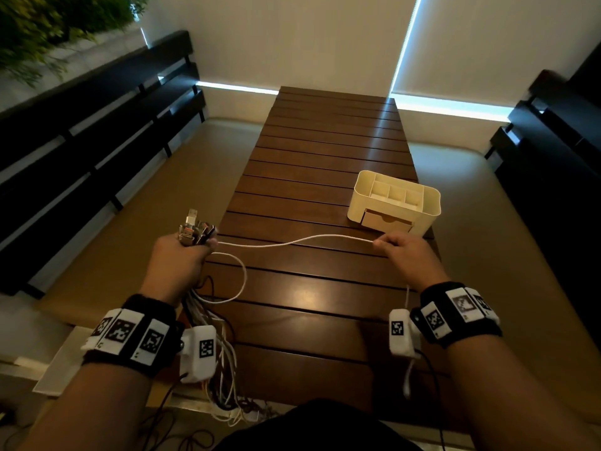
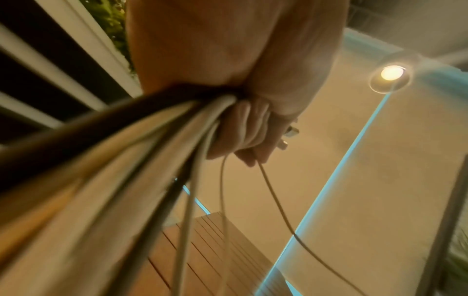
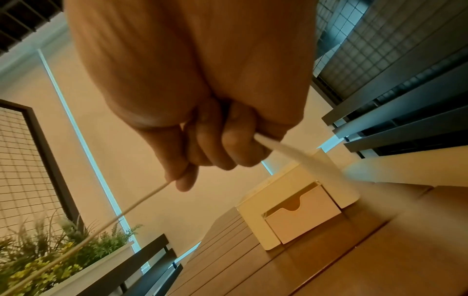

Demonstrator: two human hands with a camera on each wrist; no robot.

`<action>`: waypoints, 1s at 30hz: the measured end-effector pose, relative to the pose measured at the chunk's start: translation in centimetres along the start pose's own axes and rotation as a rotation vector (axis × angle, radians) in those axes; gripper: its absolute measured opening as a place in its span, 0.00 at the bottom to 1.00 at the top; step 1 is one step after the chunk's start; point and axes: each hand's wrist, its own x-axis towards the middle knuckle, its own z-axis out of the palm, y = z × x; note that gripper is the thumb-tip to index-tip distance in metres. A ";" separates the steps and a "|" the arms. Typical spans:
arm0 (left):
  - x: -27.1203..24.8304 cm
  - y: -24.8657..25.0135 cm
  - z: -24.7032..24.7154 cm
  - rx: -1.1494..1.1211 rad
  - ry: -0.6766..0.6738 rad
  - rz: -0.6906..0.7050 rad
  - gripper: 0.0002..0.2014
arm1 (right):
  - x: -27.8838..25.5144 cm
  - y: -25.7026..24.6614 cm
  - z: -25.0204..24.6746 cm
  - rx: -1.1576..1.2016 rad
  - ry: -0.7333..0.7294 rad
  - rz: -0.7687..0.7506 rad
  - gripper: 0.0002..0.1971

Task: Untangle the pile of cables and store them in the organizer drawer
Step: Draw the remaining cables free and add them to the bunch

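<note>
both forearms are bare, with no sleeves. each wrist wears a thick black fabric band [image 1: 130, 333] faced with white rectangular tiles, every tile printed with a black-and-white square marker code; the left band shows three tiles in a row, the right band [image 1: 455, 312] about four. on the inner side of each band sits a white padded block, the left block [image 1: 200, 353] and the right block [image 1: 401, 333], each carrying one more square marker. a thin black wire runs down from under each block. below the bands, at the bottom edge of the head view, dark clothing [image 1: 318, 428] covers the lap.
</note>
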 end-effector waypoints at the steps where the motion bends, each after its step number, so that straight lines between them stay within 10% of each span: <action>1: 0.0 0.2 0.1 0.035 0.013 0.019 0.05 | -0.1 -0.2 0.0 -0.004 -0.019 -0.007 0.08; 6: -1.9 2.3 2.3 0.095 0.002 0.190 0.10 | -0.9 -1.9 0.5 -0.028 -0.127 -0.085 0.08; 15: -5.3 2.9 8.9 0.115 -0.573 0.285 0.17 | -3.0 -6.4 3.3 0.033 -0.236 -0.293 0.07; 30: -2.7 1.6 3.6 0.087 -0.269 0.169 0.13 | -4.5 -0.7 -0.6 0.034 -0.219 -0.012 0.09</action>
